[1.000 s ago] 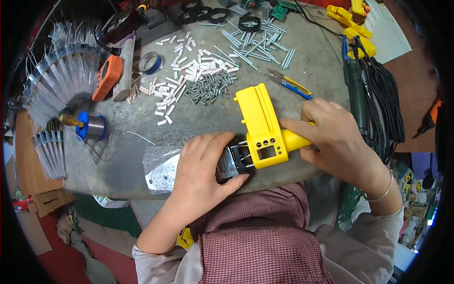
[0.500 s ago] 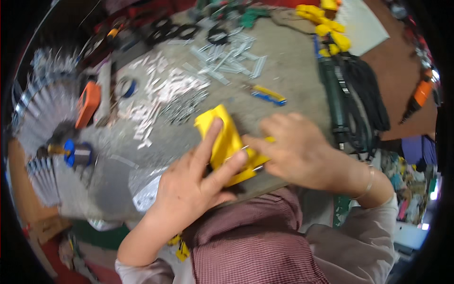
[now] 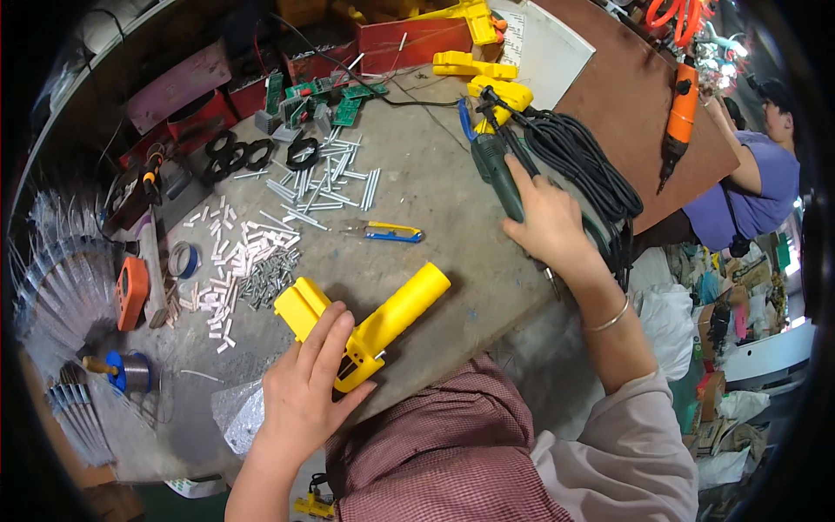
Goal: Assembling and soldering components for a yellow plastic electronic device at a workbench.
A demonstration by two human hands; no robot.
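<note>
Near the table's front edge lies a yellow plastic tool housing (image 3: 400, 311) with a round handle pointing up to the right. My left hand (image 3: 304, 383) is closed on its lower left part, fingers over the top and thumb at the near side. A metal screw end (image 3: 380, 355) shows at the housing's side. Farther right, my right hand (image 3: 550, 217) is wrapped round a dark green electric screwdriver (image 3: 497, 170); a thin metal tip shows below the hand. Between the hands and the parts beyond lies a pair of blue and yellow thread snips (image 3: 393, 232).
White sleeves (image 3: 252, 248), small screws (image 3: 270, 280) and metal pins (image 3: 326, 183) lie in piles. Black cable (image 3: 587, 161) coils beside the screwdriver. A solder spool (image 3: 135, 372) and orange device (image 3: 131, 293) stand left. An orange tool (image 3: 680, 122) hangs near another person (image 3: 748, 187).
My right hand has left the yellow housing and moved right and away onto the green screwdriver. The housing has turned in my left hand, its handle now showing. The view has shifted.
</note>
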